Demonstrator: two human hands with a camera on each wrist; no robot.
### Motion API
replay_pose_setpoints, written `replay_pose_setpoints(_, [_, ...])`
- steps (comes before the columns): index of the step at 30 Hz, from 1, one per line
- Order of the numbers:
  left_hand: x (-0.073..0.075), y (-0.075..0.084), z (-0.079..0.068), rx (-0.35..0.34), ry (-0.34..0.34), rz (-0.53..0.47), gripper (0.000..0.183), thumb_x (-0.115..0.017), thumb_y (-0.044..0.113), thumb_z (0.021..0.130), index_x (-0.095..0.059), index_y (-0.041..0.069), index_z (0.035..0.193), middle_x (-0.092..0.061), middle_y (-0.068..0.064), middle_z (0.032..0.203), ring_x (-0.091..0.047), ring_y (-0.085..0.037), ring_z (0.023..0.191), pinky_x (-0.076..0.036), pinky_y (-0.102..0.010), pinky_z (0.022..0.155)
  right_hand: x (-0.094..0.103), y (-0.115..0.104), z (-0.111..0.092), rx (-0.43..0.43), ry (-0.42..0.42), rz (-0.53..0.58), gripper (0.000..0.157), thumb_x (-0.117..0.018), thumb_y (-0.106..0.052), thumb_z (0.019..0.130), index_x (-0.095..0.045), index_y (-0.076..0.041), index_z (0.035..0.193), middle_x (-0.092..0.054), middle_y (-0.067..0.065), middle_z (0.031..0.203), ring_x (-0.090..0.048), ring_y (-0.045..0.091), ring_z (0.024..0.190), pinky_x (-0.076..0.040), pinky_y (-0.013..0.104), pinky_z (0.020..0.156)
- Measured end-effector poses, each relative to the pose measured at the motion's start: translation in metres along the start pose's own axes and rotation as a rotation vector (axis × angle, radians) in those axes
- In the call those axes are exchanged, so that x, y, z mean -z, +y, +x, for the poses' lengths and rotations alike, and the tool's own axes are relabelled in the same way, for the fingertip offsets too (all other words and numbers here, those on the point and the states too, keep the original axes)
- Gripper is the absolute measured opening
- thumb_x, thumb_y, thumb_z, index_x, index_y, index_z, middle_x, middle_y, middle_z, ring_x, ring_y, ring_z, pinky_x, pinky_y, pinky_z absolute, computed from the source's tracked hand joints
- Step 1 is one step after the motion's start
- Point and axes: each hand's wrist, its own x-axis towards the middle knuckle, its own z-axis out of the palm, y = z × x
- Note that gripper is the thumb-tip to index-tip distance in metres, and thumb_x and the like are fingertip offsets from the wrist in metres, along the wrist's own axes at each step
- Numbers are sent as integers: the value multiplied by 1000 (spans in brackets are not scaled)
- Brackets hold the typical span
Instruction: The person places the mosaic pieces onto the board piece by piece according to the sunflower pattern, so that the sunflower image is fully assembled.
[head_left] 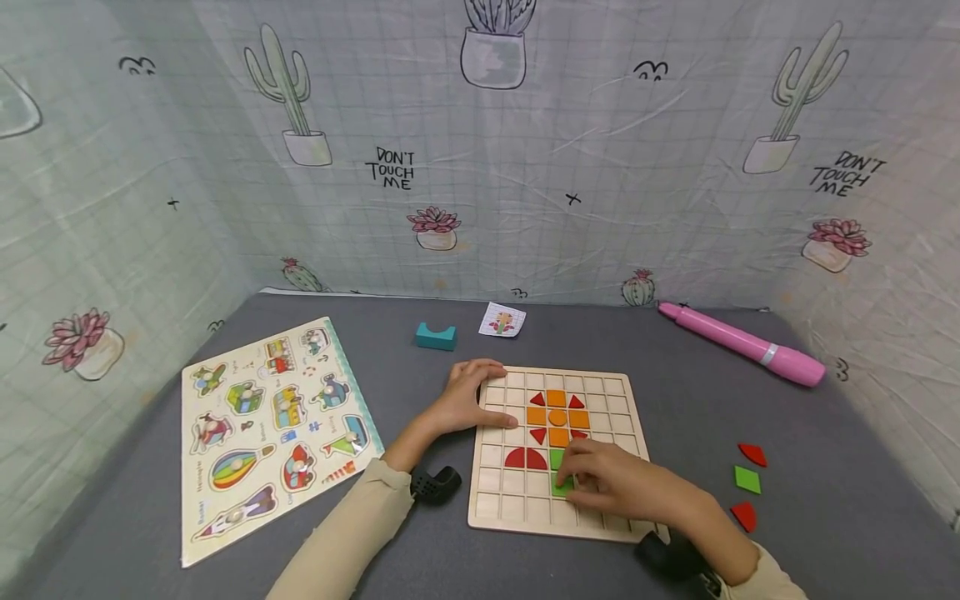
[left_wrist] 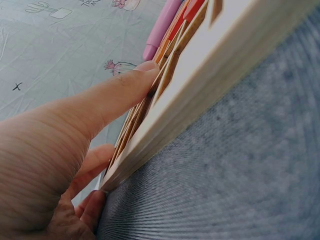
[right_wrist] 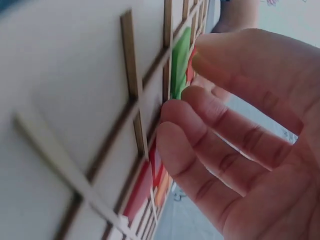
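A square wooden grid board [head_left: 498, 504] lies on the table. My left hand [head_left: 465, 398] holds its upper left corner, thumb over the top face and the other fingers at the edge. Over the lower middle cells is my right hand [head_left: 618, 479], fingers bent, with the fingertips at a green square [head_left: 562, 486]. In the right wrist view a green tile [right_wrist: 180, 62] sits in a cell beside the thumb and fingertips. Orange squares [head_left: 556, 398] surround an orange circle [head_left: 557, 417], with small red triangles [head_left: 537, 436] at the corners. Two red quarter-circle pieces [head_left: 525, 458] lie left of the greens.
Loose at the right are a green square [head_left: 747, 479] and two red pieces [head_left: 744, 517]. A pink pen-shaped object [head_left: 742, 343] lies behind them. A picture card [head_left: 502, 320] and a teal block [head_left: 436, 336] are at the back; a picture puzzle board [head_left: 262, 350] lies left.
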Motion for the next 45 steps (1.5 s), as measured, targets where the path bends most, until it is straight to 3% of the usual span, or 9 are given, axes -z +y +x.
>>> replay_pose_setpoints(4, [0, 1, 0, 3, -7, 0, 72, -87, 27, 71, -57, 4, 132, -44, -9, 144, -24, -32, 131, -27, -51, 105, 6, 5, -6, 25, 36, -2, 5, -68, -13, 92, -70, -15, 97, -58, -6, 97, -51, 5, 81, -48, 22, 70])
replay_pose_setpoints(12, [-2, 1, 2, -5, -1, 5, 72, -88, 27, 71, -57, 4, 132, -44, -9, 144, -25, -32, 130, -28, -51, 104, 27, 22, -26, -19, 62, -19, 7, -66, -13, 93, -70, -14, 99, -59, -3, 99, -51, 3, 81, -49, 23, 66])
replay_pose_setpoints(23, [1, 1, 1, 5, -10, 12, 73, -88, 26, 70, -57, 4, 133, -43, -10, 144, -24, -33, 132, -27, -52, 106, 44, 50, -69, 5, 233, -128, 14, -71, -6, 88, -70, -16, 98, -59, -4, 98, -54, 2, 84, -53, 27, 65])
replay_pose_setpoints(34, [-2, 0, -2, 21, -3, 0, 74, -89, 26, 70, -56, 4, 132, -43, -10, 145, -22, -32, 133, -26, -52, 107, 68, 92, -111, 39, 279, -125, 23, -76, 7, 77, -67, -7, 93, -60, -5, 86, -51, 0, 70, -45, 19, 56])
replay_pose_setpoints(45, [-2, -2, 0, 2, 4, -7, 72, -88, 26, 70, -57, 4, 132, -43, -10, 144, -23, -33, 132, -27, -52, 105, 81, 113, -145, -81, 396, -187, 22, -79, 2, 76, -68, -9, 92, -60, -16, 86, -51, -3, 70, -43, 11, 60])
